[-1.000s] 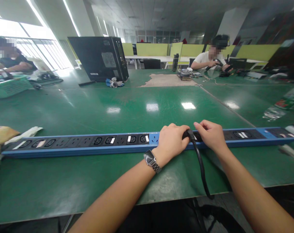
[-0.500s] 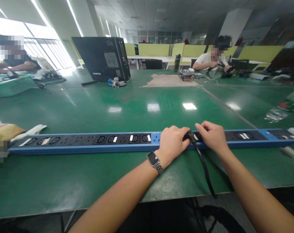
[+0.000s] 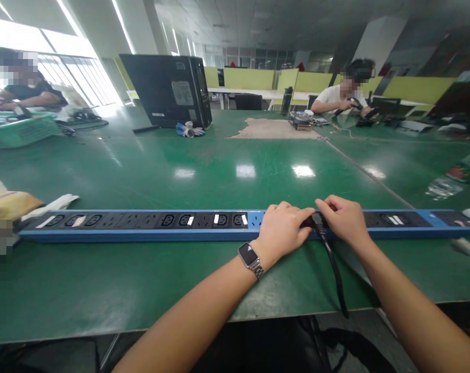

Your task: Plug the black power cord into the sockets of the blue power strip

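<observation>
A long blue power strip [image 3: 204, 237] with a row of black sockets lies across the table in front of me. A black power plug [image 3: 318, 224] stands at the strip between my hands, its cord [image 3: 338, 280] hanging over the table's front edge. My left hand [image 3: 283, 225], with a watch [image 3: 249, 255] at the wrist, rests on the strip and pinches the plug's left side between thumb and fingers. My right hand [image 3: 346, 220] has curled fingers closed at the plug's upper right side. The plug's pins and the socket under it are hidden.
A black computer case [image 3: 173, 90] stands at the back beside gloves [image 3: 190, 129]. At left are a green basket [image 3: 21, 132] and a yellow packet [image 3: 10, 204]. A plastic bottle [image 3: 458, 173] lies at right. Two people [image 3: 338, 98] sit across the table.
Both hands and the plug have shifted slightly right relative to the strip. My right fingertips are now closer to the plug. The view has also moved a little.
</observation>
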`<state>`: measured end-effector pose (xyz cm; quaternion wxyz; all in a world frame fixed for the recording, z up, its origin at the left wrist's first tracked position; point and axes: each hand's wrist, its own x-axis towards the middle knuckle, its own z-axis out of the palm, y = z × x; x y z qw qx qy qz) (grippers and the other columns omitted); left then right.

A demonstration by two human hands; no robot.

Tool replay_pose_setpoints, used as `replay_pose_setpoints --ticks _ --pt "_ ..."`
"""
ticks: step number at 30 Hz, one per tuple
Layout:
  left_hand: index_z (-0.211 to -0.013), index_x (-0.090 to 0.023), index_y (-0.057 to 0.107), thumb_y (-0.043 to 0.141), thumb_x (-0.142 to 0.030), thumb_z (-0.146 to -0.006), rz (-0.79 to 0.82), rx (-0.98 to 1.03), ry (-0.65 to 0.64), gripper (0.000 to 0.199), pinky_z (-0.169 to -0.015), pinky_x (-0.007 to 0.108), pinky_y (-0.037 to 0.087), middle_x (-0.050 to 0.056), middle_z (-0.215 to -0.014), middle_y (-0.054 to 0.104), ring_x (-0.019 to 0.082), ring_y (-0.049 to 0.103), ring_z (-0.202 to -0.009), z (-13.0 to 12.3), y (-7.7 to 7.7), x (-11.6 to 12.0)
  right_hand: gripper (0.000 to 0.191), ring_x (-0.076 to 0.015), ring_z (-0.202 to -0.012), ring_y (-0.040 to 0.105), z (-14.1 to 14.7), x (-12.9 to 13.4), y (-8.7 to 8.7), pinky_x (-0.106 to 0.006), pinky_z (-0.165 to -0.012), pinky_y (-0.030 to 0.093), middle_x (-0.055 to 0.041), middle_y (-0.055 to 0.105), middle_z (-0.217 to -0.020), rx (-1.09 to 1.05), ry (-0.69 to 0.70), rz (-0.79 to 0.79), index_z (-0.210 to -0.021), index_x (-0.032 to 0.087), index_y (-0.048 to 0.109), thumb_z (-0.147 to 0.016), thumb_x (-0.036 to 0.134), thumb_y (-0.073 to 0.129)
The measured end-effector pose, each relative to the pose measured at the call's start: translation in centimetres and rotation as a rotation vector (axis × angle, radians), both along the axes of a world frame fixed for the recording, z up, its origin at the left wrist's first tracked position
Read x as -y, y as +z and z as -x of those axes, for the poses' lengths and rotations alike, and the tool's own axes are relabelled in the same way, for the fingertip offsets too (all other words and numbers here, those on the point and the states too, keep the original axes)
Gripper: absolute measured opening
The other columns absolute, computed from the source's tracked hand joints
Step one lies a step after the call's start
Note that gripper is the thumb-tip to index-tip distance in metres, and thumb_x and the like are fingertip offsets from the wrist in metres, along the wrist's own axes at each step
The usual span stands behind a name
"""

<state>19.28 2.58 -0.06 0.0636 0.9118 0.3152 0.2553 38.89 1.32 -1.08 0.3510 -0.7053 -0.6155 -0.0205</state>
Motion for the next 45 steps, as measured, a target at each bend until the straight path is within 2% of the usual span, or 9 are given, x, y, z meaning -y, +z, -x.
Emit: replay_pose_setpoints --ticks 6,15,19,23,25,32,36,40,45 --pt "-0.137 -0.018 0.041 0.068 -0.052 -0.077 -0.091 -0.068 0.115 0.074 -0.096 0.04 0.04 0.01 -0.123 0.059 0.027 0.052 -0.112 0.2 -0.7 1.1 0.045 -0.0147 -0.054 0.052 1.0 0.0 1.2 -0.026 -0.053 0.033 -0.001 0.06 -0.056 -0.047 0.031 0.09 -0.064 0.021 0.065 -0.083 0.058 0.049" --pt "-0.132 -0.01 0.045 0.064 -0.057 -0.079 -0.133 -0.157 0.241 0.074 -0.1 0.048 0.037 0.016 -0.118 0.059 0.031 0.053 -0.111 -0.8 -1.9 1.4 0.034 -0.018 -0.06 0.059 3.0 0.5 2.9 -0.028 -0.053 0.034 -0.0039 0.069 -0.068 0.174 0.145 0.311 -0.074 0.025 0.074 -0.074 0.056 0.061" --pt "-0.138 -0.009 0.039 0.061 -0.058 -0.08 -0.143 -0.172 0.236 0.079 -0.104 0.049 0.035 0.02 -0.136 0.05 0.033 0.047 -0.123 -1.0 -2.0 1.3 0.027 -0.0149 -0.057 0.057 3.4 1.0 7.6 -0.027 -0.053 0.035 -0.0027 0.068 -0.067 0.149 0.197 0.219 -0.076 0.022 0.075 -0.076 0.046 0.063" --pt "-0.145 -0.009 0.027 0.063 -0.058 -0.078 -0.113 -0.109 0.224 0.091 -0.108 0.046 0.034 0.022 -0.151 0.034 0.032 0.039 -0.134 -0.3 -1.6 1.1 0.03 -0.0105 -0.047 0.051 2.2 2.4 13.9 -0.026 -0.05 0.035 -0.0005 0.064 -0.06 0.065 0.053 0.09 -0.089 0.022 0.075 -0.078 0.048 0.065" --pt "-0.146 -0.009 0.025 0.064 -0.059 -0.077 -0.078 -0.046 0.227 0.093 -0.107 0.044 0.036 0.022 -0.15 0.036 0.031 0.04 -0.134 0.8 -1.3 1.0 0.037 -0.0095 -0.039 0.046 0.6 3.0 15.0 -0.026 -0.044 0.034 0.0003 0.06 -0.052 -0.051 -0.016 0.139 -0.093 0.022 0.074 -0.072 0.052 0.07" --pt "-0.13 -0.017 0.046 0.065 -0.052 -0.08 -0.052 -0.013 0.162 0.065 -0.107 0.044 0.037 0.013 -0.131 0.057 0.028 0.051 -0.122 4.9 -1.2 1.9 0.048 -0.0154 -0.041 0.051 -6.8 3.1 8.5 -0.029 -0.037 0.036 -0.0097 0.064 -0.059 -0.681 -0.064 0.177 -0.085 0.015 0.068 -0.061 0.055 0.078" --pt "-0.134 -0.02 0.047 0.068 -0.053 -0.078 -0.08 -0.124 0.154 0.068 -0.11 0.051 0.031 0.014 -0.141 0.049 0.033 0.041 -0.132 4.5 -1.4 2.4 0.047 -0.0154 -0.039 0.05 -9.1 3.0 6.1 -0.028 -0.038 0.03 -0.0079 0.061 -0.052 -0.442 -0.045 0.336 -0.072 0.016 0.068 -0.066 0.062 0.07" --pt "-0.137 -0.018 0.045 0.071 -0.05 -0.076 -0.102 -0.185 0.167 0.073 -0.11 0.052 0.03 0.014 -0.144 0.045 0.033 0.038 -0.133 4.0 -1.4 2.3 0.045 -0.0174 -0.045 0.053 -10.8 3.0 5.8 -0.029 -0.045 0.032 -0.0062 0.061 -0.052 -0.113 -0.112 0.419 -0.066 0.019 0.069 -0.06 0.063 0.073" --pt "-0.137 -0.016 0.044 0.073 -0.051 -0.073 -0.133 -0.2 0.189 0.079 -0.107 0.051 0.032 0.014 -0.14 0.048 0.033 0.042 -0.128 3.8 -1.3 2.3 0.048 -0.0211 -0.052 0.057 -11.7 3.1 5.7 -0.032 -0.052 0.036 -0.0077 0.064 -0.057 -0.065 -0.204 0.448 -0.067 0.019 0.071 -0.058 0.066 0.072"
